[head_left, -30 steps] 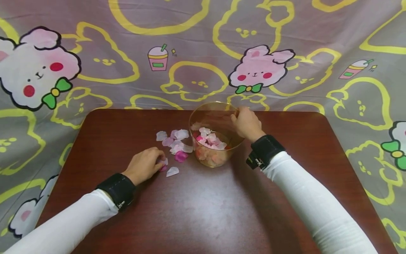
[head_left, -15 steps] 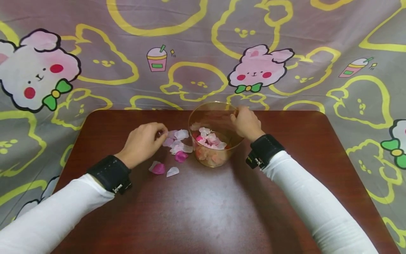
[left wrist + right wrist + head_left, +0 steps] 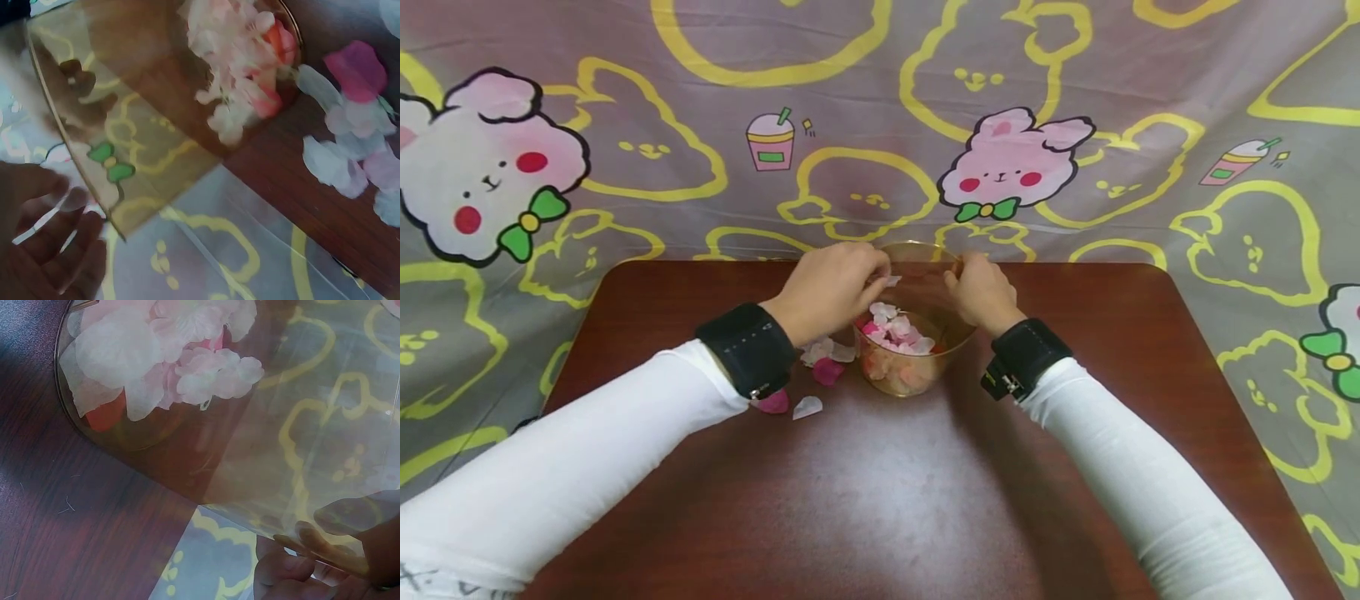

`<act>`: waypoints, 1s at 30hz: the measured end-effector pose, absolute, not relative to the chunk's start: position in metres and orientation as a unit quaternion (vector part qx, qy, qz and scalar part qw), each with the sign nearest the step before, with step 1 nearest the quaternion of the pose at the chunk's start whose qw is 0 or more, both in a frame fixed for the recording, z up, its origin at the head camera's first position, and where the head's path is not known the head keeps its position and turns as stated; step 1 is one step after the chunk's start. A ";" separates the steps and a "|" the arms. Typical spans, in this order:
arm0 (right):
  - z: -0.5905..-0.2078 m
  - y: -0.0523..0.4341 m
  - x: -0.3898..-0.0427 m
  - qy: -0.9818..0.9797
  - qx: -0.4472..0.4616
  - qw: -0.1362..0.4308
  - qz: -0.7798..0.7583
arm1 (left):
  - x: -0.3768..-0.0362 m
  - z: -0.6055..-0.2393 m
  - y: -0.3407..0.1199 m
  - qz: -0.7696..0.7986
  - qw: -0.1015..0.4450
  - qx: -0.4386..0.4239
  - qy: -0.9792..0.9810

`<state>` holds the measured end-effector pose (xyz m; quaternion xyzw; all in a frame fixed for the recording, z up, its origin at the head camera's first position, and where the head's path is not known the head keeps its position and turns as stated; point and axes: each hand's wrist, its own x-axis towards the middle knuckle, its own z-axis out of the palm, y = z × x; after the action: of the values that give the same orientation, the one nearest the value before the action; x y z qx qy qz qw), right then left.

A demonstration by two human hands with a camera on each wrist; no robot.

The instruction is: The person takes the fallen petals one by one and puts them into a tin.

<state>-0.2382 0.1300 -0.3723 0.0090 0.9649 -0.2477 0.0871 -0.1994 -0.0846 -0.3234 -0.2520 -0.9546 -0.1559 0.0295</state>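
1. Both hands were at the clear amber bowl [image 3: 917, 333], one on each side of its rim.
2. Left hand [image 3: 827, 292] hovered over the bowl's left rim, fingertips drawn together and pinching a pale petal [image 3: 891, 281] just above the opening; the left wrist view showed its fingers [image 3: 56, 250] loosely curled beside the bowl's rim [image 3: 69, 156].
3. Right hand [image 3: 983, 292] gripped the bowl's right rim, fingers curled over the edge; in the right wrist view its fingertips [image 3: 312, 540] lay against the glassy wall [image 3: 300, 437].
4. Inside the bowl lay a heap of petals [image 3: 897, 329], white, pale pink and deeper pink, with an orange-red one low against the wall [image 3: 105, 415].
5. Just left of the bowl, on the dark wooden table [image 3: 887, 500], loose petals [image 3: 820, 350] were scattered: pale ones nearest the bowl, a magenta petal [image 3: 827, 371] beside them, and a white petal [image 3: 807, 407] a little nearer the person.
6. Another pink petal [image 3: 772, 402] showed at the edge of the left wristband [image 3: 747, 348], partly hidden by it.
7. Black bands sat on both wrists, the right one [image 3: 1022, 357] just right of the bowl, above white sleeves [image 3: 1150, 492].
8. Behind the bowl and past the table's far edge hung a grey cloth [image 3: 880, 125] printed with yellow outlines and pink rabbits.
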 end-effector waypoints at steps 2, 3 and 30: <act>-0.373 0.130 -0.238 0.966 0.009 0.086 -0.245 | -0.201 -0.326 -0.077 -0.133 0.015 -0.264 -0.955; -0.373 0.130 -0.238 0.966 0.009 0.086 -0.244 | -0.201 -0.328 -0.074 -0.124 0.007 -0.269 -0.955; -0.374 0.131 -0.238 0.966 0.010 0.086 -0.245 | -0.169 -0.373 -0.167 -0.233 -0.010 -0.157 -0.960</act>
<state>-0.2385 0.1306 -0.3738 0.0097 0.9657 -0.2450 0.0861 -0.1695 -0.1671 -0.3730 -0.1573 -0.9595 -0.2334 -0.0104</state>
